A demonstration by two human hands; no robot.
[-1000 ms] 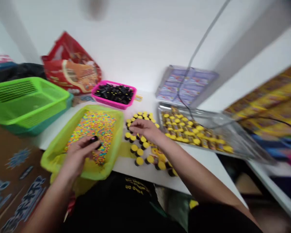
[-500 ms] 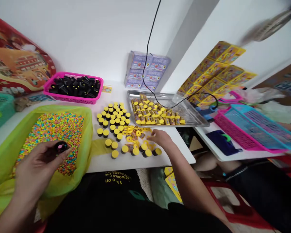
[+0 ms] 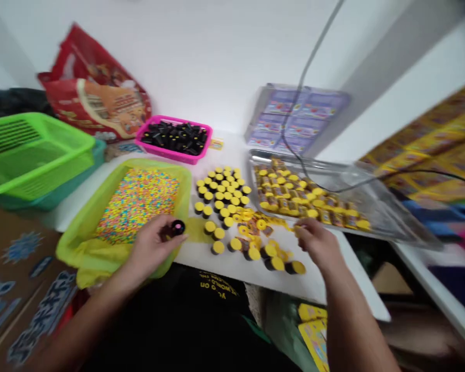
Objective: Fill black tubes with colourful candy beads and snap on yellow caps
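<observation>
My left hand (image 3: 152, 245) is closed around a small black tube (image 3: 177, 227) with a pink spot at its open top, held at the right rim of the yellow-green tray (image 3: 82, 235) of tiny coloured candy beads (image 3: 137, 202). My right hand (image 3: 318, 244) hovers over the white table's front right part, fingers curled together near loose yellow caps and labels (image 3: 260, 225); what they pinch is blurred. Between the hands stand several black tubes with yellow lids (image 3: 220, 194).
A pink basket (image 3: 174, 155) of empty black tubes sits at the back, a red bag (image 3: 95, 101) behind it. Green and teal baskets (image 3: 31, 155) stand at left. A metal tray (image 3: 375, 214) of labelled yellow-lidded tubes lies at right, with purple boxes (image 3: 294, 116) and a black cable (image 3: 310, 67).
The camera swung back to the left. My left hand carried the black tube from over the beads to the tray's right rim. My right hand shifted right, past the loose caps.
</observation>
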